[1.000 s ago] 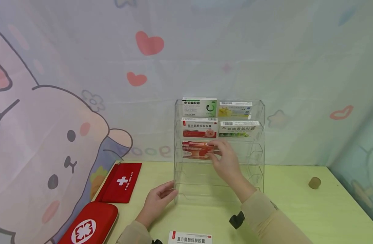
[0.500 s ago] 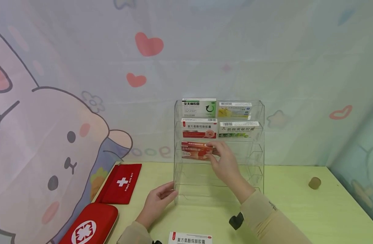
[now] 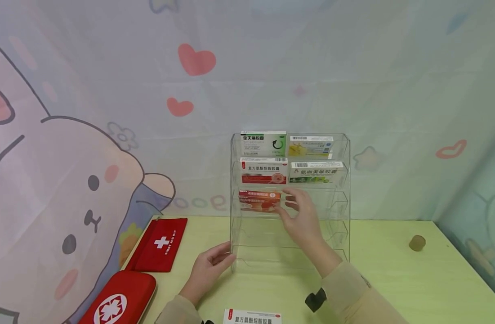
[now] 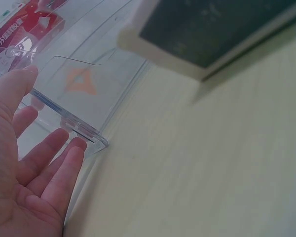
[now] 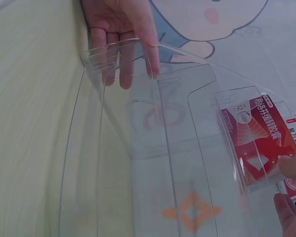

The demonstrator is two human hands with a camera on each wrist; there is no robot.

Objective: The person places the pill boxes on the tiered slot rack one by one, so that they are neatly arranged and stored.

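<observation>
In the head view a clear acrylic tiered rack (image 3: 289,227) stands on the table. My left hand (image 3: 211,266) holds its lower left corner, thumb at the front edge and fingers along the side. A red medicine box (image 3: 258,200) stands in the left part of the third tier from the top. My right hand (image 3: 303,215) is at that box's right end, its thumb close by the box's lower right corner and its index finger beside the upper one. In the right wrist view the red box shows behind the clear panel, fingertips (image 5: 288,167) right at its edge.
Several medicine boxes, such as a green-and-white box (image 3: 263,143), fill the two upper tiers. A white box (image 3: 252,317) is at the near edge of view. A red first aid pouch (image 3: 160,244) and a red case (image 3: 119,297) lie left. A brown cork-like piece (image 3: 417,243) sits right.
The red box has dropped slightly and shifted a little left. My right index finger has come off its top to the right. My left hand stays at the rack's corner.
</observation>
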